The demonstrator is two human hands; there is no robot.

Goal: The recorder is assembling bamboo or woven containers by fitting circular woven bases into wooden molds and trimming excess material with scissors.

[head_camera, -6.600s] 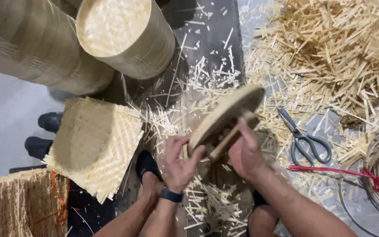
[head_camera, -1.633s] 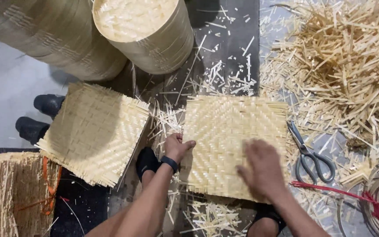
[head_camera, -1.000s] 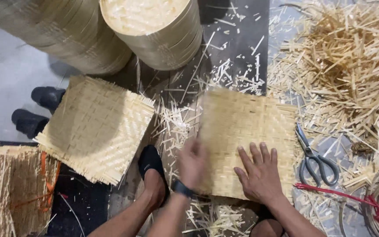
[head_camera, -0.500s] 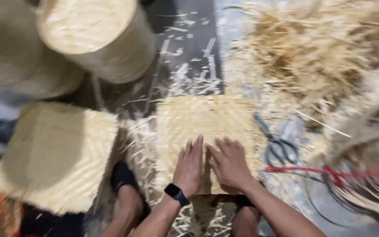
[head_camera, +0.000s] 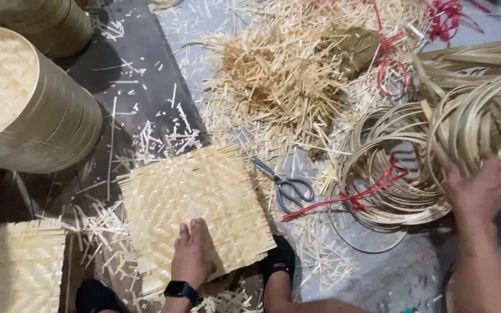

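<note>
Our right hand [head_camera: 482, 191] has left the mat [head_camera: 195, 211] and is now grasping the strip coils [head_camera: 471, 133], while our left hand [head_camera: 192, 255] is pressing flat, open, on the mat.

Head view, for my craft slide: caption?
Left hand presses a woven bamboo mat flat while right hand grips coiled bamboo strips; scissors alongside.

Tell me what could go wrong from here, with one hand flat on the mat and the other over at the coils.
The right hand is on the bamboo strip coils, which lie overlapped with a red cord running through them; pulling one hoop may drag or snag the others. The scissors lie beside the woven mat, between the two hands, so a sweeping arm could catch them. The left hand pins only the mat's near edge, so it may slide.
</note>
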